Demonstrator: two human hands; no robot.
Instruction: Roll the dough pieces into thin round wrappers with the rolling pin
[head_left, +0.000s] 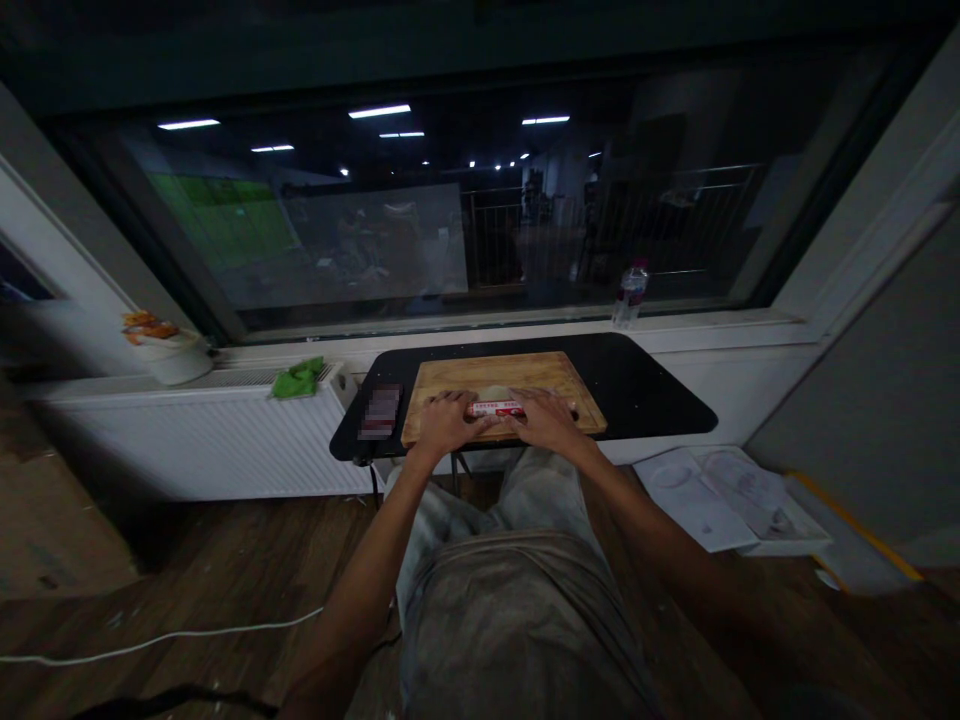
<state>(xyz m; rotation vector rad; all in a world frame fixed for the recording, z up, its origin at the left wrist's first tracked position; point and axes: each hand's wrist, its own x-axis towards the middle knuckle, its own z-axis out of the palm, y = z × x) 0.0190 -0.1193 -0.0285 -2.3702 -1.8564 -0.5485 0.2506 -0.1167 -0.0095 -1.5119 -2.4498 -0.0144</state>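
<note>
A wooden board lies on a small black table. My left hand and my right hand rest on the board's near part, palms down, fingers curled over the two ends of a red and white roller-like bar. Just beyond the bar a pale flat piece lies on the board. What the piece is cannot be made out in the dim light.
A blurred-out dark object lies on the table's left end. A water bottle stands on the window sill. A green cloth and a white bowl sit on the radiator. Papers and a white cable lie on the wooden floor.
</note>
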